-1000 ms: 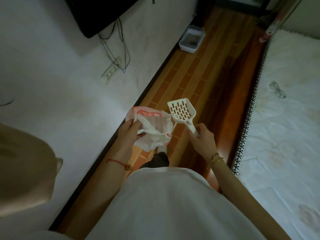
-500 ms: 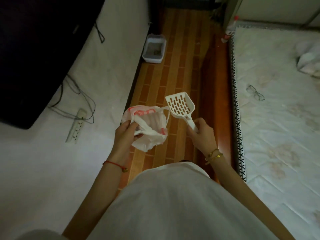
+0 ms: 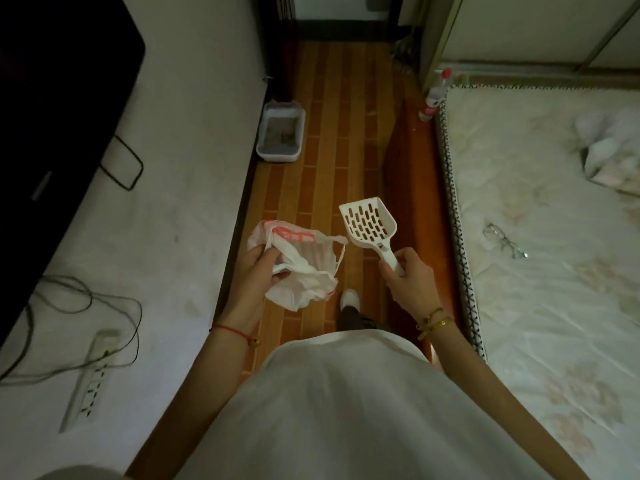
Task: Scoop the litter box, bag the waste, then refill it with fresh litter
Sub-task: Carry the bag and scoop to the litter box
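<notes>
This is the approach, before any scooping. The person stands on the strip of wood-patterned floor [image 3: 329,174] with both tools in hand and nothing collected yet. The left hand [image 3: 258,275] has its fingers curled into the crumpled rim of a white plastic bag [image 3: 304,271] with red print. The bag hangs slack and looks empty. The right hand [image 3: 408,282] is wrapped round the handle of a white slotted litter scoop [image 3: 367,221], blade tipped up and forward, with nothing in it.

The litter box [image 3: 281,133] sits on the floor well ahead, pushed against the dark skirting of the white wall [image 3: 194,150] on the left. Grey litter with a few darker clumps shows inside.

The next move, as I judge it, is to walk up to the box and get down beside it. Then the bag's mouth needs spreading so the scoop can tip into it.

The walkway is narrow, hemmed by the wall on the left and the stitched edge of the mattress [image 3: 536,271] on the right. One shoe [image 3: 348,298] is already stepping along it. The floor to the right of the box looks bare enough to crouch on. A red-capped bottle [image 3: 434,95] stands near the mattress's far corner, across the strip from the box. Eyeglasses [image 3: 504,241] lie on the mattress, well away from the path.
</notes>
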